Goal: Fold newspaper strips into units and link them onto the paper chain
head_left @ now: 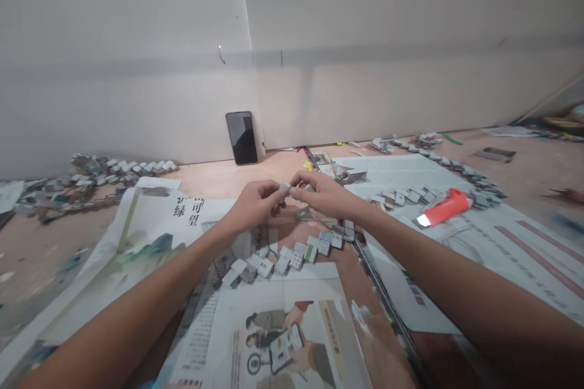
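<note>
Newspaper [228,328]: lay nearest, with a picture printed on it.
Folded paper chain [296,255]: zigzagged across the newspaper's far part.
Left hand [258,203]: pinched a small folded paper piece [285,186], just past the chain.
Right hand [322,191]: pinched at the piece's right side.
Red tool [449,206]: lay to the right, shiny tip leftward.
Smartphone [243,138]: leaned on the wall [182,42].

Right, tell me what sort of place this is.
Likely a paper-craft work spot beside a wall: printed sheets lie spread out, with a zigzag folded-paper chain in front and more chains at the left.
</note>
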`<control>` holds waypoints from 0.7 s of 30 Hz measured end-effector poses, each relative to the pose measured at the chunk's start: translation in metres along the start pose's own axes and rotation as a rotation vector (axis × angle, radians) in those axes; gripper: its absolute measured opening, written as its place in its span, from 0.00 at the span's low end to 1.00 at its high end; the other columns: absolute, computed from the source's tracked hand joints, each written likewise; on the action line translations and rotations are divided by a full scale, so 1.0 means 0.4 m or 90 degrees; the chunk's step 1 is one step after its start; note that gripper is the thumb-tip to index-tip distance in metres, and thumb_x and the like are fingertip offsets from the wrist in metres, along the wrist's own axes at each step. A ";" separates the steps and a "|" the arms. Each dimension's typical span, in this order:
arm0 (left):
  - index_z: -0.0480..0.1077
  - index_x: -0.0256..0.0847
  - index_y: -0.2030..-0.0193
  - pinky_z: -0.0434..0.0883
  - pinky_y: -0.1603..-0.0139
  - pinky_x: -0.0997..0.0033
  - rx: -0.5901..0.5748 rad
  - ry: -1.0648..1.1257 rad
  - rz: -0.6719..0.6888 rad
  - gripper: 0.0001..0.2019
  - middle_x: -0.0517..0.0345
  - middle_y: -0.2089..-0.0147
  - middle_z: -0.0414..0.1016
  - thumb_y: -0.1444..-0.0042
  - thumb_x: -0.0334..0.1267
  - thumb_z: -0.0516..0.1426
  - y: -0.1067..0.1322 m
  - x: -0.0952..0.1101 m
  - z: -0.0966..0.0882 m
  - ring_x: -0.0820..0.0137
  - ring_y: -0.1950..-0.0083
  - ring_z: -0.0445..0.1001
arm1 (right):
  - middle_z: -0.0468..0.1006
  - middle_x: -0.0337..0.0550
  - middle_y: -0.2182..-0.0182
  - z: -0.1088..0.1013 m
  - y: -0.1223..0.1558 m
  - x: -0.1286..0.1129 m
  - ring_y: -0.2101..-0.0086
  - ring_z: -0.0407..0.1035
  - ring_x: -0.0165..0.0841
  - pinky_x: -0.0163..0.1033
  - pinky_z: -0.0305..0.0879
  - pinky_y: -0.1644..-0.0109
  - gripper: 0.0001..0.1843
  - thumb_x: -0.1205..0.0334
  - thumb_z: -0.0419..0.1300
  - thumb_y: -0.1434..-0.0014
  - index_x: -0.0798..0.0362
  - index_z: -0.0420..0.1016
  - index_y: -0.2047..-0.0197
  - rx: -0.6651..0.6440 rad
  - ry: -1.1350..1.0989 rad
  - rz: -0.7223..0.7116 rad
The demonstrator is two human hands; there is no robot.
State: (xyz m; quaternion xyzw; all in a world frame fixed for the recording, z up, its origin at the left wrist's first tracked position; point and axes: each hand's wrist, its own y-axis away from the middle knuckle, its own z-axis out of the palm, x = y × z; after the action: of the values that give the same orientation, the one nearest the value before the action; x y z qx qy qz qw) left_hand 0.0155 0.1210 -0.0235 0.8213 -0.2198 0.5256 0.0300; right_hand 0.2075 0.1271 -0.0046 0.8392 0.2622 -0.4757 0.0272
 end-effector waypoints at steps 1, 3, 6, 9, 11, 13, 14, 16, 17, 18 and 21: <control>0.69 0.36 0.73 0.65 0.74 0.73 0.008 -0.003 0.001 0.19 0.55 0.76 0.71 0.44 0.52 0.54 -0.002 0.000 -0.001 0.72 0.75 0.69 | 0.73 0.41 0.70 0.003 0.001 -0.007 0.67 0.66 0.32 0.38 0.59 0.62 0.06 0.59 0.55 0.45 0.52 0.70 0.69 0.016 0.045 -0.036; 0.70 0.36 0.73 0.65 0.74 0.73 0.022 -0.003 -0.006 0.20 0.54 0.77 0.71 0.44 0.52 0.54 -0.004 0.000 -0.002 0.72 0.76 0.69 | 0.73 0.41 0.70 0.007 0.002 -0.014 0.66 0.66 0.32 0.38 0.59 0.61 0.09 0.58 0.55 0.44 0.53 0.69 0.71 0.058 0.076 -0.043; 0.70 0.36 0.74 0.64 0.75 0.73 0.042 0.007 -0.028 0.19 0.55 0.77 0.71 0.45 0.52 0.55 -0.003 0.003 0.004 0.71 0.76 0.69 | 0.69 0.38 0.77 0.024 0.002 -0.012 0.72 0.64 0.31 0.37 0.58 0.66 0.12 0.56 0.54 0.42 0.53 0.66 0.73 0.115 0.034 0.034; 0.69 0.37 0.76 0.64 0.75 0.73 0.069 0.002 -0.020 0.19 0.56 0.79 0.71 0.45 0.51 0.55 0.000 0.006 0.017 0.71 0.76 0.69 | 0.64 0.34 0.82 0.054 0.003 -0.003 0.77 0.60 0.29 0.36 0.57 0.70 0.12 0.54 0.53 0.42 0.51 0.63 0.72 0.179 -0.034 0.084; 0.69 0.37 0.77 0.64 0.74 0.73 0.089 -0.013 -0.007 0.19 0.57 0.80 0.70 0.45 0.51 0.55 -0.001 0.007 0.021 0.72 0.76 0.69 | 0.63 0.34 0.82 0.067 0.003 -0.001 0.77 0.60 0.29 0.36 0.58 0.71 0.12 0.53 0.53 0.42 0.51 0.64 0.71 0.208 -0.055 0.090; 0.69 0.38 0.76 0.64 0.74 0.73 0.093 -0.031 -0.006 0.18 0.57 0.79 0.70 0.44 0.50 0.54 -0.004 0.012 0.013 0.72 0.76 0.68 | 0.65 0.35 0.81 0.064 0.001 -0.003 0.76 0.62 0.30 0.36 0.58 0.70 0.12 0.52 0.53 0.41 0.51 0.64 0.70 0.239 -0.055 0.078; 0.70 0.38 0.76 0.64 0.74 0.73 0.082 -0.043 -0.008 0.18 0.57 0.78 0.71 0.44 0.50 0.54 -0.006 0.018 0.002 0.72 0.76 0.68 | 0.66 0.36 0.79 0.055 -0.001 -0.004 0.75 0.63 0.30 0.36 0.59 0.69 0.12 0.52 0.53 0.41 0.51 0.65 0.70 0.266 -0.050 0.064; 0.71 0.38 0.74 0.63 0.75 0.73 0.037 -0.085 -0.005 0.16 0.57 0.77 0.72 0.45 0.49 0.55 -0.006 0.038 -0.032 0.72 0.76 0.68 | 0.71 0.40 0.74 0.029 -0.007 -0.003 0.71 0.66 0.32 0.37 0.60 0.66 0.12 0.52 0.51 0.40 0.51 0.66 0.67 0.346 -0.029 0.023; 0.72 0.39 0.74 0.63 0.75 0.73 -0.001 -0.115 -0.001 0.15 0.57 0.77 0.72 0.46 0.49 0.55 -0.004 0.052 -0.051 0.72 0.76 0.68 | 0.73 0.42 0.71 0.014 -0.010 -0.001 0.69 0.67 0.33 0.37 0.61 0.64 0.13 0.52 0.50 0.39 0.52 0.67 0.65 0.383 -0.008 0.000; 0.73 0.39 0.75 0.62 0.76 0.73 -0.043 -0.149 0.004 0.15 0.57 0.78 0.72 0.48 0.49 0.56 0.002 0.068 -0.069 0.72 0.76 0.68 | 0.74 0.44 0.68 -0.001 -0.013 0.004 0.66 0.68 0.34 0.38 0.61 0.62 0.13 0.52 0.50 0.39 0.52 0.68 0.62 0.395 0.022 -0.018; 0.77 0.43 0.71 0.61 0.75 0.73 -0.278 -0.229 -0.009 0.13 0.56 0.73 0.76 0.56 0.50 0.62 0.039 0.116 -0.091 0.69 0.74 0.71 | 0.76 0.47 0.61 -0.038 -0.008 0.019 0.63 0.69 0.36 0.39 0.62 0.59 0.16 0.52 0.57 0.43 0.52 0.72 0.55 0.199 0.152 -0.007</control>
State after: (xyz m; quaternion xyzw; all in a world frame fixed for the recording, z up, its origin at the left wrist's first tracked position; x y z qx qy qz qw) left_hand -0.0053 0.1018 0.0307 0.8770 -0.3241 0.3111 0.1704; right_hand 0.2212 0.1376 -0.0019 0.8821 0.1915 -0.4079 -0.1374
